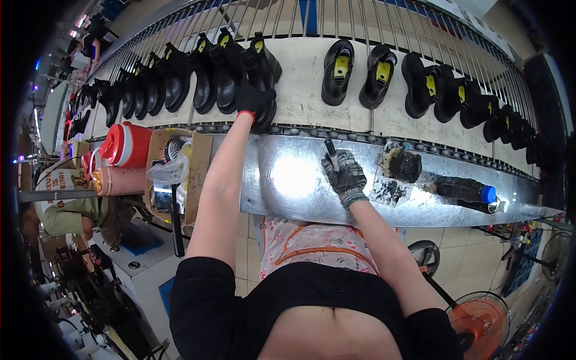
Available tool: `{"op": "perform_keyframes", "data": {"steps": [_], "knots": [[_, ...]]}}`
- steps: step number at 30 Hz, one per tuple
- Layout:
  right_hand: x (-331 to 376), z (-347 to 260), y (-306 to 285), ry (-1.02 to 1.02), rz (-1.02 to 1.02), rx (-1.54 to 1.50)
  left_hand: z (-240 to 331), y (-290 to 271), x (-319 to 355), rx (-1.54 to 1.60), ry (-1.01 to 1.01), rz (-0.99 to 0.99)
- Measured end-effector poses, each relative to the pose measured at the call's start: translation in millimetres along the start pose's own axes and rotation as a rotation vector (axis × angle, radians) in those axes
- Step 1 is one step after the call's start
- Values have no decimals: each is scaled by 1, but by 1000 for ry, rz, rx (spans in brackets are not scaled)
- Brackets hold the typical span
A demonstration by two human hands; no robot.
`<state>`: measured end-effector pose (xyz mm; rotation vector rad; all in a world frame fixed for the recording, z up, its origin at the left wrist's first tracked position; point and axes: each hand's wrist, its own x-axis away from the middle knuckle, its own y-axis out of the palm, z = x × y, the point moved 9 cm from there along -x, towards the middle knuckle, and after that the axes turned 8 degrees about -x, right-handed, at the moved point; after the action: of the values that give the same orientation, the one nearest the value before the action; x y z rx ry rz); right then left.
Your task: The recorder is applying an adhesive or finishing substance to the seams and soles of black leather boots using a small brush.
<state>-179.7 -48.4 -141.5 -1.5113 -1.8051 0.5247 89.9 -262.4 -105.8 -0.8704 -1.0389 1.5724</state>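
Note:
My left hand (pixel 255 99), in a black glove with a red cuff, reaches to the belt and grips a black ankle boot (pixel 262 63). Black glove against black leather makes the fingers hard to separate. Over the metal ledge (pixel 270 198), my right hand (pixel 347 179) wears a grey-and-black knit glove. Its fingers close around a slim pen-like tool (pixel 330 148) with a dark tip pointing toward the belt. Other boots stand to the left of the held one. A black low shoe (pixel 338 72) with a yellow insole patch rests farther right, beside another shoe (pixel 378 77).
A cardboard box (pixel 201 168) with a plastic bag stands left, beside a red jug (pixel 127 144). On the ledge's right are a blackened pot (pixel 403 165) and a dark bottle with a blue cap (pixel 488 194). A chain (pixel 300 131) edges the belt; an orange fan (pixel 480 324) stands lower right.

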Motion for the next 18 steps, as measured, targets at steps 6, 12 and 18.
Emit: {"op": "perform_keyframes", "data": {"steps": [6, 12, 18], "knots": [[0, 6, -9, -82, 105, -18, 4, -28, 114, 112, 164, -200], [2, 0, -12, -43, 153, -155, 0, -37, 246, -141, 124, 45], [50, 26, -39, -183, 360, -593, 8, -19, 274, 302, 133, -147]]}}
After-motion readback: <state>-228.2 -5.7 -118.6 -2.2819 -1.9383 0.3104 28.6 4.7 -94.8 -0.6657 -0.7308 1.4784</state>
